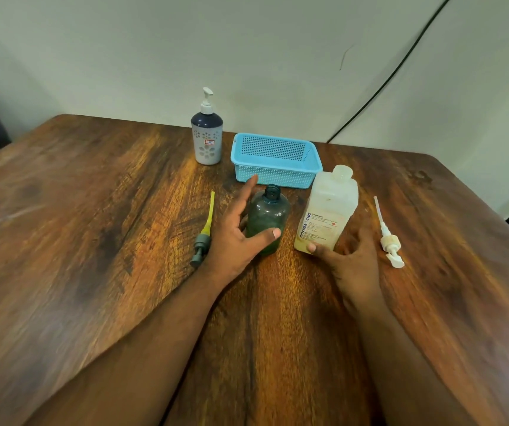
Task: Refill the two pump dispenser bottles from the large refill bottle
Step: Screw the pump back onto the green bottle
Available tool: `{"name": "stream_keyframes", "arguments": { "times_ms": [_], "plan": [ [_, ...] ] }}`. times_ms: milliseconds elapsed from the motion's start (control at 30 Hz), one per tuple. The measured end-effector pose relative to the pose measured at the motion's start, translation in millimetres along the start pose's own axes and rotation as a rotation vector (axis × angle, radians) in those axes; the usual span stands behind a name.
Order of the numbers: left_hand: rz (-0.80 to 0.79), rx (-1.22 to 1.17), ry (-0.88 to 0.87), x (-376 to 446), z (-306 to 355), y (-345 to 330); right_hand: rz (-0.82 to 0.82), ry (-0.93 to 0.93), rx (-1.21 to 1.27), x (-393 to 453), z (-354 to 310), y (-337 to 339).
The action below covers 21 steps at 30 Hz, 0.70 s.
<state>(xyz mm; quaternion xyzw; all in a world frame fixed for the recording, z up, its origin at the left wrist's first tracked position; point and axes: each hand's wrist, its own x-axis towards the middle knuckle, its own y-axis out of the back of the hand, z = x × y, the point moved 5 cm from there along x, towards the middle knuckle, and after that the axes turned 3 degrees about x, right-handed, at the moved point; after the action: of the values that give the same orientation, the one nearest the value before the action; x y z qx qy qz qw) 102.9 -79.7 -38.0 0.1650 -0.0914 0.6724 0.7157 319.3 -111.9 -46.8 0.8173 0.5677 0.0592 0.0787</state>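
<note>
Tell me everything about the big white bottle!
The refill bottle is tall, squarish, milky see-through plastic. Its cap is off, so the ribbed neck at the top is open. A printed label with blue letters runs up its front. A little yellowish liquid shows near the bottom. It stands on the table, leaning a bit, in front of the blue basket and right of the dark bottle. The right hand holds its base, thumb on the front.

Dark green bottle [266, 218], blue perforated basket [276, 161], flower-patterned white dispenser [206, 137].
</note>
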Motion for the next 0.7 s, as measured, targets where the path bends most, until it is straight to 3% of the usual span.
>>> {"name": "stream_keyframes", "arguments": {
  "times_ms": [100, 167, 267, 367, 433, 567, 700],
  "plan": [
    [0.016, 0.048, 0.004, 0.4, 5.7, 5.2, 0.161, -0.043, -0.054, -38.7, 0.4, -1.5],
    [0.073, 0.053, 0.022, 1.3, 13.7, 14.1, 0.171, 0.079, -0.168, -66.0, -10.3, -12.8],
    [0.202, -0.047, 0.073, 1.7, 25.8, 37.4, -0.042, 0.36, -0.275, -86.2, -29.7, -46.1],
    [0.329, -0.116, 0.083, -1.5, 25.3, 71.4, -0.362, 0.499, -0.431, -85.4, -36.0, -90.4],
    [0.386, -0.113, 0.108, -4.5, 17.3, 93.6, -0.489, 0.561, -0.548, -81.1, -35.5, -117.5],
    [0.469, -0.202, 0.198, -12.3, -8.0, 128.2, -0.58, 0.607, -0.671, -72.8, -39.0, -157.0],
    [0.48, -0.237, 0.233, -12.5, -18.3, 135.1, -0.525, 0.616, -0.777, -62.9, -40.7, -183.9]
  ]
}}
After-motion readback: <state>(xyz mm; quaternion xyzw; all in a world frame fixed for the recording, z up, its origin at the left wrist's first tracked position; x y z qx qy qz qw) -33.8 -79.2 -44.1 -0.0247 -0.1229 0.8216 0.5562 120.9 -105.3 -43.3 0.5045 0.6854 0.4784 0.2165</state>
